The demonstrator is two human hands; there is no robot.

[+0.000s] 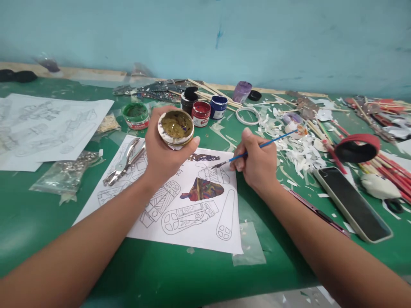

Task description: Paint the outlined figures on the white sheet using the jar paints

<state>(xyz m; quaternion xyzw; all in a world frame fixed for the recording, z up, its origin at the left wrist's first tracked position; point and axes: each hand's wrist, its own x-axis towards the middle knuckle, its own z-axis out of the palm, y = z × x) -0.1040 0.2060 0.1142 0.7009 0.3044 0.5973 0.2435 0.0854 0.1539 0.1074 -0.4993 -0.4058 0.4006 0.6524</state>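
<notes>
My left hand [162,160] is wrapped round a jar of olive-brown paint [175,127], tilted so its inside faces me, above the sheet. In my right hand [258,160] is a thin blue paintbrush [263,144], pinched between thumb and fingers. Its dark tip is at an uncoloured outline on a white sheet of line drawings [199,235]; whether it touches the paper I cannot tell. Just below the tip, one shape [205,189] is painted in mixed red, blue and brown. A dark painted strip [204,157] shows near the sheet's top edge. A metal hole punch [125,162] lies on the sheet's left side.
Behind the sheet stand open jars of green [135,115], red [201,114] and blue paint [218,107]. A phone [353,203], paper scraps [298,149] and sticks lie at right. At left are drawn sheets [54,128] and a bag of metal bits [69,173].
</notes>
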